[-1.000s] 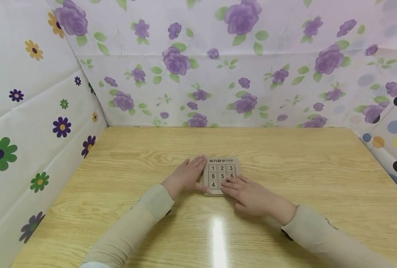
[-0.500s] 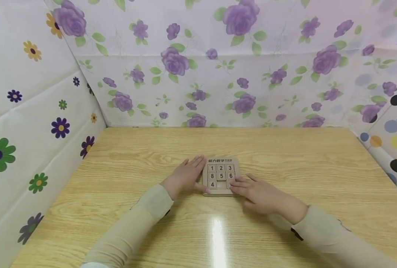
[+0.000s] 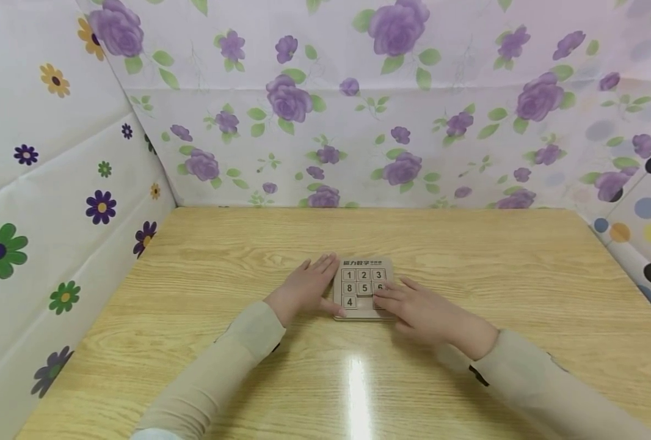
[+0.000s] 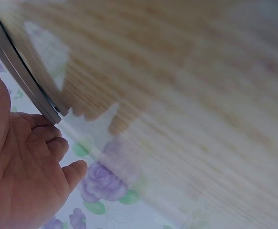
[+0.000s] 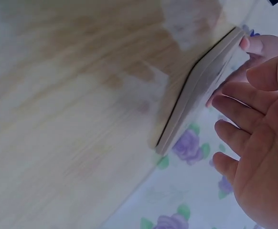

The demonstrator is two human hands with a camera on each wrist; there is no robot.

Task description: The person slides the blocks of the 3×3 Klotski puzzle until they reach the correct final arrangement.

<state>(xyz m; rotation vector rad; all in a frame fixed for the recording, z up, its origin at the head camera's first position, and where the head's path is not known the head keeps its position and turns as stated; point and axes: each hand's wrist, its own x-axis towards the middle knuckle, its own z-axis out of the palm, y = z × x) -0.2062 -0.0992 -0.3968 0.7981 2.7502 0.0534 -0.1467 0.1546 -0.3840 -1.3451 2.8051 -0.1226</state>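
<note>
A square sliding number puzzle (image 3: 364,313) lies flat on the wooden table, with number tiles in rows. Its top row reads 1, 2, 3; below come 8, 5 and 6. In the bottom row the 4 tile (image 3: 350,302) sits at left, with a gap beside it in the middle. My left hand (image 3: 303,290) rests along the puzzle's left side, thumb at the near left corner and fingers straight along the edge. The fingertips of my right hand (image 3: 427,311) touch the right column, partly covering the 6 and hiding the bottom right tile's number.
The wooden table (image 3: 237,244) extends around the puzzle. A purple-flowered cloth (image 3: 325,122) stands behind its far edge. Other patterned cloths, one with daisies (image 3: 101,206) and one with coloured dots, border the left and right.
My right hand first moved right from the bottom middle, and the gap there came into view. Since then it has shifted slightly left and away from me, over the 6. My left hand stays put.
</note>
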